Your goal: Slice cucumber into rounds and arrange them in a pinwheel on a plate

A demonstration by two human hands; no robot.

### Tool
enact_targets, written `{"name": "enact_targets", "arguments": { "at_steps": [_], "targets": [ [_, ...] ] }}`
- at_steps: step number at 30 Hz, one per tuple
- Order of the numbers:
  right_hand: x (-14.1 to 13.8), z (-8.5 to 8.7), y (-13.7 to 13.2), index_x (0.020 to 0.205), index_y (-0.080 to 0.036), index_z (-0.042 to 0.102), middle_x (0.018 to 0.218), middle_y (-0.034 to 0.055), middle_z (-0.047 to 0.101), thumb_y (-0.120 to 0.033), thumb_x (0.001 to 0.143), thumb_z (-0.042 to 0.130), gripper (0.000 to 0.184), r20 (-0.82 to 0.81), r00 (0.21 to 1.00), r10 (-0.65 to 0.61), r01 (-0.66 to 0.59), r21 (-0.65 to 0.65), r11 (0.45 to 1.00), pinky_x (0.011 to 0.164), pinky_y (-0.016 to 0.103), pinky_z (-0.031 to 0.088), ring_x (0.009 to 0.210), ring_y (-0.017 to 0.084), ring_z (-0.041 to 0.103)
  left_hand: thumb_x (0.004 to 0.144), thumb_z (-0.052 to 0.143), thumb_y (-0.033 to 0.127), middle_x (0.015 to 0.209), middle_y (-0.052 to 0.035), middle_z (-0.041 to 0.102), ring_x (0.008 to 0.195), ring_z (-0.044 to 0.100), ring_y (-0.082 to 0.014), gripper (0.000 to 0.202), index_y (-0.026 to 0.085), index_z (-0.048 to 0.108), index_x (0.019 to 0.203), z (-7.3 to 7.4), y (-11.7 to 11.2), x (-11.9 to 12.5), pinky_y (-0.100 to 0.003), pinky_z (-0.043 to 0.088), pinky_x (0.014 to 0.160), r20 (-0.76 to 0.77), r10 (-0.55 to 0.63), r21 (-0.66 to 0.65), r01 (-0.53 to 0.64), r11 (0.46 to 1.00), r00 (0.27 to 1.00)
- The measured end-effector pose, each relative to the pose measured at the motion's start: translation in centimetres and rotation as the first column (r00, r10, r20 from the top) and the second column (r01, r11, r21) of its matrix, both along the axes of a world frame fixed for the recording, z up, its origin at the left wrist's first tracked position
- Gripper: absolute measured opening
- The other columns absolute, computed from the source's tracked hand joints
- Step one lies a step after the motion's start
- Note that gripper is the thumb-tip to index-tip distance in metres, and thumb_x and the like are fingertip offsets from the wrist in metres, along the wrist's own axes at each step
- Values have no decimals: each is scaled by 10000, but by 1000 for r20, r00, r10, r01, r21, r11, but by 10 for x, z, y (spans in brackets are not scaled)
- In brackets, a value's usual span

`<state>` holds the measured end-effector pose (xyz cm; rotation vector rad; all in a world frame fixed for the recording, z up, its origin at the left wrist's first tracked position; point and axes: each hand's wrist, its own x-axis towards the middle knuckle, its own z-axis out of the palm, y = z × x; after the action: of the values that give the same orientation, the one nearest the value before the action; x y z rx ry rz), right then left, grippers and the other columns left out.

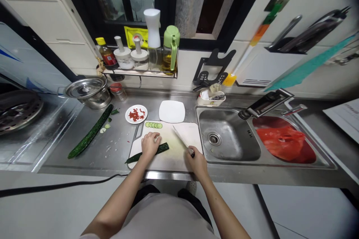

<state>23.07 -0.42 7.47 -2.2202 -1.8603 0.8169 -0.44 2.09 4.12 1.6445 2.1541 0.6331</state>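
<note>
Cucumber (163,148) lies under the left hand (150,144), whose grip I cannot tell, while right hand (197,161) clasps knife (181,137); slicing seems underway, next cut needing firm hold.

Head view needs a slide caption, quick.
Left hand on a cucumber, right hand holding a knife, cucumber slices lined up near the cutting board's far edge.

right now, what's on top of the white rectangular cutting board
On the cutting board: a row of pale green cucumber slices and a dark green cucumber, its middle hidden under the left hand. The right hand holds a silver-bladed knife over the board.
</note>
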Motion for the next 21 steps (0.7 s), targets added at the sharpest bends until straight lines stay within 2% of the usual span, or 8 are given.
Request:
{"name": "enact_targets", "arguments": {
  "at_steps": [7,14,21],
  "targets": [
    [-9,-7,7,1121,-260,634,898,32,707,-359,905,421,319,-18,999,43,-43,12,999,649,240,346,812,177,619,880,538,358,1012,-42,685,1004,579,-228,214,258,697,984,1,-20,-6,-368,381,897,-18,-36,17,36,999,999],
    [-20,-8,7,1087,-249,629,907,23,700,-366,925,385,315,-63,992,106,-104,28,994,650,240,321,811,171,599,884,532,354,1006,-43,685,1003,582,-223,216,251,698,977,-3,-28,-11,-359,392,904,-9,-57,27,57,998,998],
    [-22,-6,6,1044,-237,619,881,20,685,-352,942,378,286,-13,986,164,-164,5,987,631,234,292,787,159,585,894,517,357,999,-47,684,987,585,-221,226,248,695,980,-6,-32,-9,-357,402,890,-17,-99,40,99,994,995]
  ]
}}
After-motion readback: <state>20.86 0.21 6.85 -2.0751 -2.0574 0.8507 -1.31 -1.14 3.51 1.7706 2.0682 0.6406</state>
